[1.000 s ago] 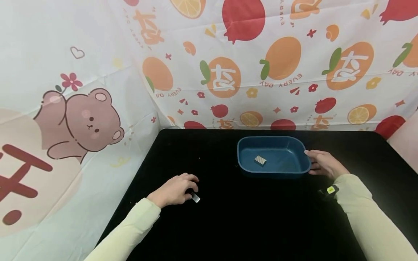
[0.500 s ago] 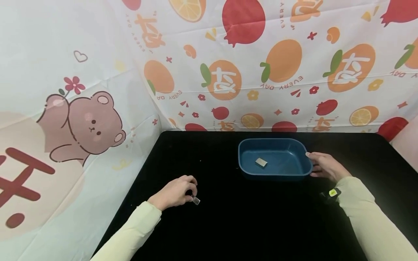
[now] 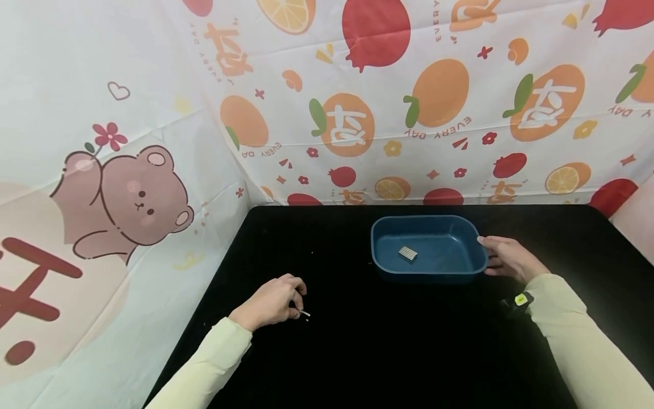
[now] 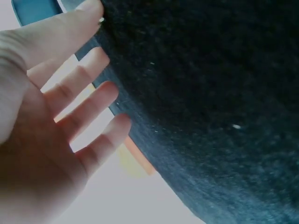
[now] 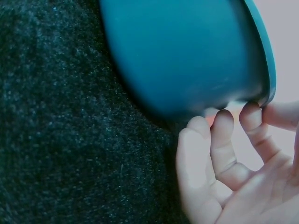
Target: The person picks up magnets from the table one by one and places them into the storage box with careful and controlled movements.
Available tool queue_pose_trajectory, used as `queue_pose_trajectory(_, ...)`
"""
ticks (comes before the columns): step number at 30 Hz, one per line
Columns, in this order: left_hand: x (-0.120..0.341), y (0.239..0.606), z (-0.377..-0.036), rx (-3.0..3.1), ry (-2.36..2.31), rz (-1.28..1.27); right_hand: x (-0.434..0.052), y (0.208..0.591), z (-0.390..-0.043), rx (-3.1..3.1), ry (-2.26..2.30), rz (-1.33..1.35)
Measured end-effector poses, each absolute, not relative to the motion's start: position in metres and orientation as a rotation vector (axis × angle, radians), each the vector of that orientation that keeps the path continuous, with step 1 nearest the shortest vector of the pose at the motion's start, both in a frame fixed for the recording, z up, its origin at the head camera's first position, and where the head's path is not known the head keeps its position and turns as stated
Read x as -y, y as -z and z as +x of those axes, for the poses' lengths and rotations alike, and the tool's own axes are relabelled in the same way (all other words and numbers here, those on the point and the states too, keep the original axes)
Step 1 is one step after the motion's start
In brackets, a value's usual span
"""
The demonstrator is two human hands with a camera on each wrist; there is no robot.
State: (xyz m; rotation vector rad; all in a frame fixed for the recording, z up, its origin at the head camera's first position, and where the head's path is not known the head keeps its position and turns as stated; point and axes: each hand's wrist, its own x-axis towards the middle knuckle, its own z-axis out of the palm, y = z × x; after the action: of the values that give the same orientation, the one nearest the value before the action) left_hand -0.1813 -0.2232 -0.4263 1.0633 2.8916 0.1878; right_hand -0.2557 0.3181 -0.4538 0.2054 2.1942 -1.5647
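In the head view my left hand (image 3: 271, 301) is over the left part of the black table, thumb and index finger pinching a small, thin, silvery flat piece (image 3: 305, 313). It shows nearly edge-on, so its kind is unclear. In the left wrist view the other fingers (image 4: 100, 100) spread loosely, and the fingertips hide most of the piece. My right hand (image 3: 511, 258) grips the right end of a blue plastic basin (image 3: 429, 277), thumb at the rim and fingertips against the outer wall. Inside the basin, left of its middle, lies a small silvery block (image 3: 407, 253) with parallel stripes.
The black tabletop (image 3: 332, 352) runs back to a fruit-print cloth (image 3: 388, 113) hung behind it. On the left hangs a pale cloth (image 3: 168, 278) with a bear print. A few tiny light specks dot the table surface.
The silvery piece in my left hand has turned from showing its flat face to nearly edge-on. My right hand keeps its grip on the basin, which stays in place.
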Motion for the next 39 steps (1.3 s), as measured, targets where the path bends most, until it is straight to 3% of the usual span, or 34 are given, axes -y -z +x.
queue_pose_trajectory(39, 0.216, 0.413, -0.198, -2.952, -0.186, 1.201, -0.319, 0.454, -0.254, -2.220, 1.543, 0.197)
